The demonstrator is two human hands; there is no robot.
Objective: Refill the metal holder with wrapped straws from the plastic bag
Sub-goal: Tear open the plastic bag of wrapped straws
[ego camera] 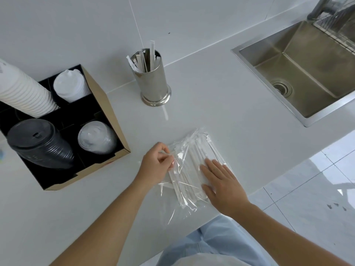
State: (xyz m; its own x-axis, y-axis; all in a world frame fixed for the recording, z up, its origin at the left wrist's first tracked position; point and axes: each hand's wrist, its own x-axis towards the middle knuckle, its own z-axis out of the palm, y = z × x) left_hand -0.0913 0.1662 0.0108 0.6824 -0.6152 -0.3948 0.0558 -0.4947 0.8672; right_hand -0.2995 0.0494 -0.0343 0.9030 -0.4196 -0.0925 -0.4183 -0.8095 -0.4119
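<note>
A clear plastic bag (189, 150) full of white wrapped straws (192, 160) lies flat on the white counter near its front edge. My left hand (155, 166) pinches the bag's left edge between thumb and fingers. My right hand (222, 183) lies flat, fingers spread, on the bag's right side and presses it down. Farther back stands the shiny metal holder (152, 81), upright, with a few wrapped straws (151, 54) sticking out of its top.
A cardboard organiser (103, 104) at the left holds stacks of white cups (25, 93), black lids (38, 144) and clear lids (96, 137). A steel sink (299, 73) is set into the counter at the right. The counter's front edge runs right of the bag, above a tiled floor.
</note>
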